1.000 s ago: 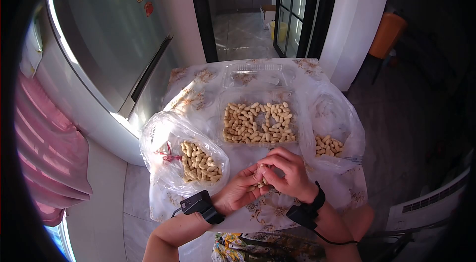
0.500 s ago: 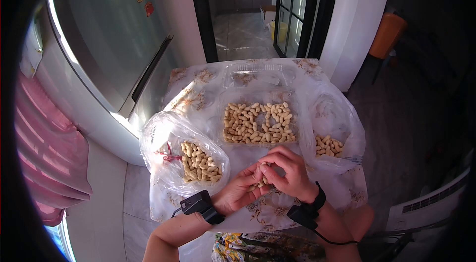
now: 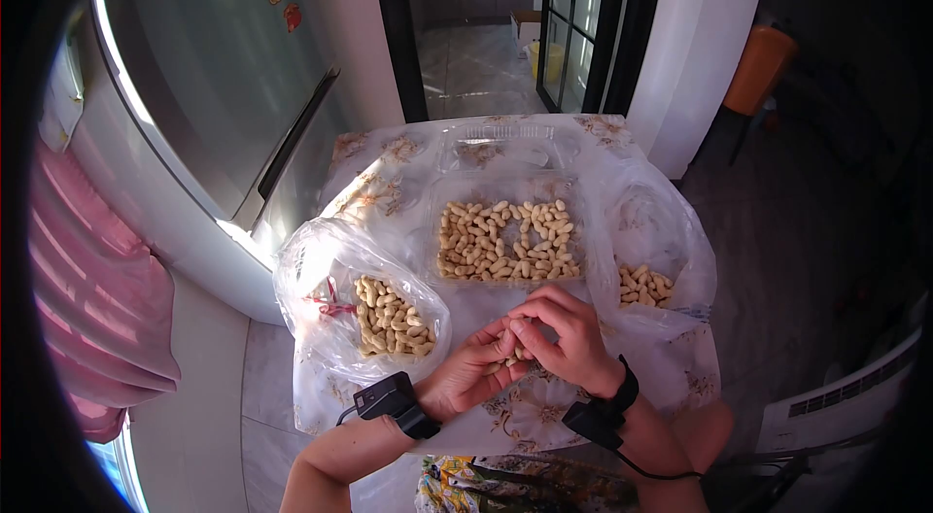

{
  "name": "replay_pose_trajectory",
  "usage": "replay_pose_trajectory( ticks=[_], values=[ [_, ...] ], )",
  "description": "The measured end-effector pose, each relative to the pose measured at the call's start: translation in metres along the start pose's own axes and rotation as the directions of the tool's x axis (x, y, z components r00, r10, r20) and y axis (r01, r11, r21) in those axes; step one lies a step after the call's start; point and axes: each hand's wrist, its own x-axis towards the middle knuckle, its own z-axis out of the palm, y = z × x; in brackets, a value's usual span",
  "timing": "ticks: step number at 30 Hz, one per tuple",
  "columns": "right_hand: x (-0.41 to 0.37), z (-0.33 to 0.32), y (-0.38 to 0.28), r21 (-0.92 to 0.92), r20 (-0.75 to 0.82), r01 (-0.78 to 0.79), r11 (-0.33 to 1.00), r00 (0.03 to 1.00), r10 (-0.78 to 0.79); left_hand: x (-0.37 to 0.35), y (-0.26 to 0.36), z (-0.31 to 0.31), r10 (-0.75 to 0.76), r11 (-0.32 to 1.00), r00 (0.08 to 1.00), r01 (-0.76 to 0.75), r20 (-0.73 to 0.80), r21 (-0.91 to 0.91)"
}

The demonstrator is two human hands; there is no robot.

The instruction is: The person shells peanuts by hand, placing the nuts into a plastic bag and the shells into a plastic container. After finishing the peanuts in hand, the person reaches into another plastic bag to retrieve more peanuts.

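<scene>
Daylight seems to come from the left, laying a bright streak across the bench (image 3: 389, 149) and glare on the left plastic bag (image 3: 316, 251); the floor (image 3: 753, 260) at right sinks into shadow; the hands (image 3: 564, 333) look free of blur; the fridge (image 3: 219, 76) bows toward black, rounded corners.

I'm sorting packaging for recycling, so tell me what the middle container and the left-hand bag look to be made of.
Container: probably clear, rigid plastic with a glossy finish; its walls are see-through and it keeps a straight-sided box shape.
Left-hand bag: likely thin, shiny plastic film; it is translucent, loosely crumpled and catches bright glare.
</scene>
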Motion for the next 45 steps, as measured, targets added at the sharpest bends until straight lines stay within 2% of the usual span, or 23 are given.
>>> replay_pose_trajectory(
  ticks=[4, 7, 16, 22, 32, 37, 45],
  values=[
    [0.000, 0.000, 0.000, 0.004, 0.020, -0.009, 1.000, 1.000, 0.009, -0.002, 0.000, 0.004, 0.000, 1.000, 0.999, 0.000, -0.047, 0.009],
    [0.001, 0.000, -0.001, -0.008, 0.018, 0.008, 1.000, 1.000, -0.007, -0.001, 0.000, -0.002, -0.003, 1.000, 1.000, 0.003, 0.002, 0.002],
    [0.000, -0.001, 0.002, -0.014, 0.055, 0.035, 0.999, 0.998, -0.034, 0.000, -0.002, 0.003, 0.016, 1.000, 1.000, -0.015, -0.009, 0.017],
    [0.000, -0.001, 0.000, -0.007, 0.021, -0.011, 1.000, 1.000, 0.011, 0.000, -0.002, 0.005, 0.015, 1.000, 0.998, -0.015, -0.060, 0.009],
    [0.000, -0.001, 0.000, -0.015, 0.022, -0.012, 1.000, 1.000, 0.012, 0.000, -0.002, 0.000, 0.008, 1.000, 0.999, -0.009, -0.036, -0.010],
    [0.000, -0.001, 0.002, -0.028, 0.038, 0.044, 0.999, 0.998, -0.043, 0.000, -0.002, 0.001, 0.017, 1.000, 0.999, -0.017, -0.038, 0.000],
    [-0.001, 0.000, 0.001, -0.028, 0.028, 0.001, 1.000, 1.000, 0.000, 0.000, -0.001, 0.001, 0.012, 1.000, 0.999, -0.012, -0.049, 0.004]
  ],
)
